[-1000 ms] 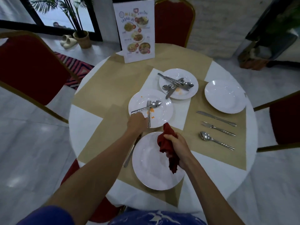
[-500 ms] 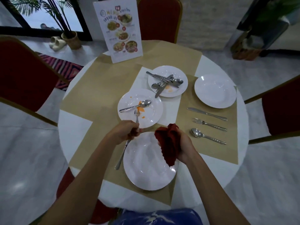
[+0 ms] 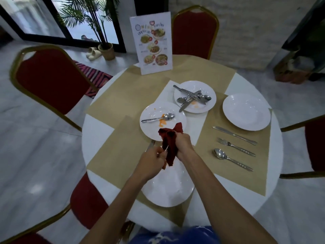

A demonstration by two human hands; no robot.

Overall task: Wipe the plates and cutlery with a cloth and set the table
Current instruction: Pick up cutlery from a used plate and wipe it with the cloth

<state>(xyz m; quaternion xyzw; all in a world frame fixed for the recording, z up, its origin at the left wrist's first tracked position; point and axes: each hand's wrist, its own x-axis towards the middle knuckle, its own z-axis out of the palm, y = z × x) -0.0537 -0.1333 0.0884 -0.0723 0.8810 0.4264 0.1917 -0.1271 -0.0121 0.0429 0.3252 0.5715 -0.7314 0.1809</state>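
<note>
step: wiping one piece of cutlery, mid-air over the near setting
left hand (image 3: 152, 162): fingers pinch a thin metal utensil (image 3: 166, 149) by its handle end; only a sliver shows, type can't be told. Probably the fork, going by what's missing from the near setting
right hand (image 3: 182, 143): fist clamped round the red cloth (image 3: 169, 147), bunched over the utensil's working end; loose cloth tail hangs down
near plate (image 3: 168, 189): looks clean, sits on the near placemat under both forearms; near knife (image 3: 149, 146) lies just left of it, mostly hidden by the hand
dirty plate (image 3: 153, 127): just beyond the hands, orange smear, used spoon (image 3: 159, 118) lying on it
far plate (image 3: 202, 108): orange smear, cutlery pile (image 3: 191, 97) stacked across it
right plate (image 3: 246, 111): clean, with laid cutlery row (image 3: 236, 147) near it, knife/fork/spoon side by side; that setting looks done
table (image 3: 98, 134): round, white, tan placemats
progress: roughly one setting of several finished, second partway
next: pull the utensil out through the cloth, check for residue, lay it beside the near plate next to the knife; then take the used spoon
</note>
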